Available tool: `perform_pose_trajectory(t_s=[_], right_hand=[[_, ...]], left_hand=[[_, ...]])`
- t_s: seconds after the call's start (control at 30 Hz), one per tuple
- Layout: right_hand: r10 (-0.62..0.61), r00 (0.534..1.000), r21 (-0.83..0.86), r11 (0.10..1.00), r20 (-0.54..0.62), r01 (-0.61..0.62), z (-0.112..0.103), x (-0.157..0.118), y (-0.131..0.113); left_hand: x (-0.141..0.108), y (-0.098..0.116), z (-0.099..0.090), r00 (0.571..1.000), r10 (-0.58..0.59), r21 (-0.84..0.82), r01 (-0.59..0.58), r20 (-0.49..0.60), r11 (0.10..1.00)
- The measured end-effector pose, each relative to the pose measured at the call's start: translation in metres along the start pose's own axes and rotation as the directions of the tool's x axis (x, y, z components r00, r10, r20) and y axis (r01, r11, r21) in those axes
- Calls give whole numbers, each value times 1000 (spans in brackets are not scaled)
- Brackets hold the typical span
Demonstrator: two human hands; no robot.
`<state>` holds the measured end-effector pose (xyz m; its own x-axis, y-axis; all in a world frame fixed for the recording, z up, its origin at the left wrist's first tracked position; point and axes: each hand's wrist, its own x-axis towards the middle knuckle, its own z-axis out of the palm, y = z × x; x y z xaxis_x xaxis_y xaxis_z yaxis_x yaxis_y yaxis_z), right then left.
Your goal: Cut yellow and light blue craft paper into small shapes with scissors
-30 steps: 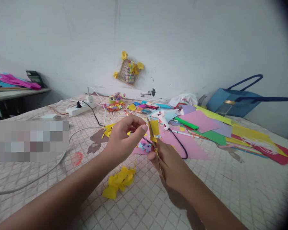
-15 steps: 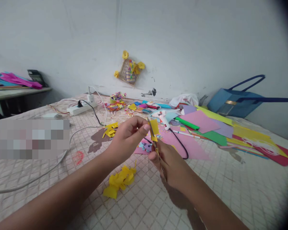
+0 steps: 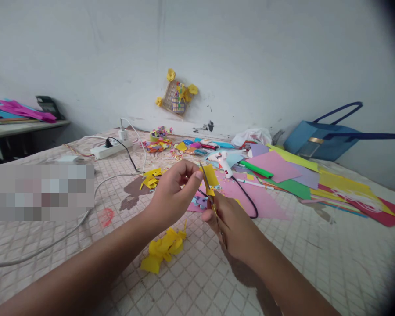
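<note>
Both hands are raised over the bed-like quilted surface in front of me. My left hand (image 3: 174, 191) is closed, thumb and fingertips pinching a small yellow paper piece (image 3: 212, 175) at its near edge. Scissors (image 3: 216, 214) are gripped in my right hand (image 3: 235, 224), their blades pointing up and away across the paper. How far the blades are parted is hard to see. Below my left wrist lies a heap of cut yellow paper pieces (image 3: 166, 248), and more yellow scraps (image 3: 150, 177) sit beyond it.
Behind my hands a white glue gun (image 3: 224, 162) rests by a pink sheet (image 3: 250, 197). Coloured sheets (image 3: 283, 166) spread to the right, near a blue bag (image 3: 322, 140). At left are a power strip (image 3: 112, 149) and a grey cable (image 3: 75, 226). A decorated woven piece (image 3: 177, 101) is against the wall.
My left hand and the scissors have shifted very slightly left, and a little more of the yellow paper shows beside the blades. Both grips stay the same.
</note>
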<state>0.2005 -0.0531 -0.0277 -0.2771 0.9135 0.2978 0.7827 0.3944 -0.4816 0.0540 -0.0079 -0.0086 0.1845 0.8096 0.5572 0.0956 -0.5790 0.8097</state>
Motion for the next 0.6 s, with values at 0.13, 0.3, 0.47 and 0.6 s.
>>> perform_pose_trajectory(t_s=[0.13, 0.3, 0.47, 0.6], right_hand=[[-6, 1000, 2, 1000, -24, 6, 1, -2, 2], [-40, 998, 39, 998, -46, 42, 0, -1, 3], [-18, 1000, 6, 1000, -19, 18, -2, 1, 1], [-23, 999, 19, 1000, -26, 23, -2, 1, 0]], left_hand=[[-2, -1, 0, 1000, -14, 3, 14, -12, 1000], [-4, -2, 1, 1000, -15, 1, 15, 1, 1000], [-2, -1, 2, 1000, -6, 32, 6, 2, 999], [-1, -1, 1, 1000, -10, 50, 10, 15, 999]])
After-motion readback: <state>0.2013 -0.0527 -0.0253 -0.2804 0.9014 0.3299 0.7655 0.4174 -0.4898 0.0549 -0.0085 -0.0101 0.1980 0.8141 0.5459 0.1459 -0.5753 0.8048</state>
